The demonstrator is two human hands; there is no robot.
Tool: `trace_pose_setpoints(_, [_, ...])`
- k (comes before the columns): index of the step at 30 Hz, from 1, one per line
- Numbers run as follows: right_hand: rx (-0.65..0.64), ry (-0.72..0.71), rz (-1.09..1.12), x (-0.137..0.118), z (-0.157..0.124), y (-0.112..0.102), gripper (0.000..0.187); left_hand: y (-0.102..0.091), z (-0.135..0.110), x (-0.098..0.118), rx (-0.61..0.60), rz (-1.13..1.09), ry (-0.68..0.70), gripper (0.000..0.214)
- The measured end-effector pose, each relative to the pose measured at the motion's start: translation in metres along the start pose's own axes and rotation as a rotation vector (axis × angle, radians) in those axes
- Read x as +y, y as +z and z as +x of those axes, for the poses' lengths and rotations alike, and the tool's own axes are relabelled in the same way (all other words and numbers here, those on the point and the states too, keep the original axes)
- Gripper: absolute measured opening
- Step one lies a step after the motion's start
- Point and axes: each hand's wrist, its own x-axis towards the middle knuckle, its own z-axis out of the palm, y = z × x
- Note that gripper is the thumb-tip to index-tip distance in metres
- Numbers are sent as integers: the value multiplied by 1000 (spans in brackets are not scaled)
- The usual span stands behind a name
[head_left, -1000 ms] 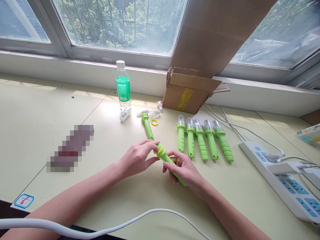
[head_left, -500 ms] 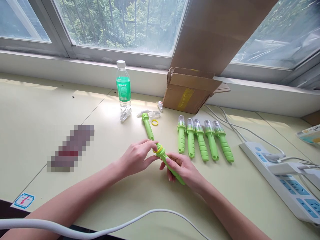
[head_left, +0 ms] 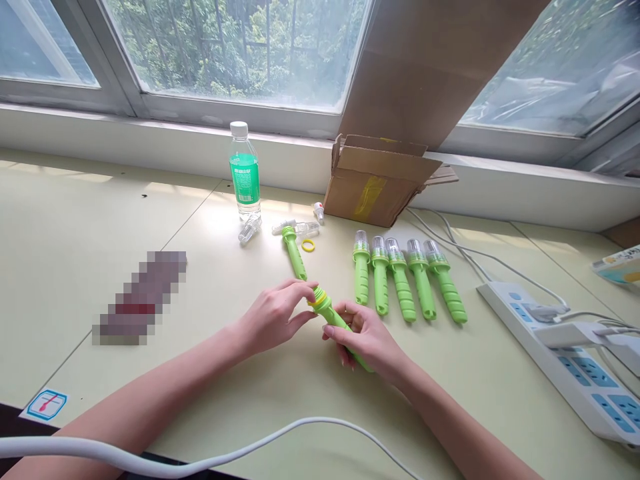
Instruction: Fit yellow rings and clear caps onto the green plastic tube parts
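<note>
Gripping the green handle [head_left: 329,311] in my closed right hand [head_left: 369,340], I pinch its yellow ring [head_left: 315,304] with my left hand [head_left: 273,317]. Five capped lights [head_left: 401,280] lie finished right of the grip; one bare handle [head_left: 295,253] beyond.

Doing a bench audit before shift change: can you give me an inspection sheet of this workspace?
Surface: pale green table.
Job's things: green handle with yellow ring at its top; five capped lights in a row.
Clutter: water bottle, cardboard box, spare handle.
Hands: right hand grips the handle; left hand fingers pinch its top.
Cables: white cable at near edge; power strip, right.
Surroundings: window, trees outside.
</note>
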Motion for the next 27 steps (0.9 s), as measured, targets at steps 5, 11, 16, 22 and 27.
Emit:
trace_pose_setpoints(5, [-41,-30,17,-3,0,-1,24,-1,-1,0,-18,-25,-16,11])
trace_pose_setpoints(11, [-64,-63,-27,-5,-2,1,25,-3,0,2,-3,-26,-10,13])
trace_pose_setpoints(16, [-91,-50,-69,-7,-4,0,31,-3,1,1,-3,-21,-4,12])
trace_pose_setpoints(22, [-103,-60,-58,-7,-3,1,34,-3,1,0,22,-14,-4,12])
trace_pose_setpoints(27, [-76,-6,-59,-5,-3,0,32,-1,0,0,17,-18,0,12])
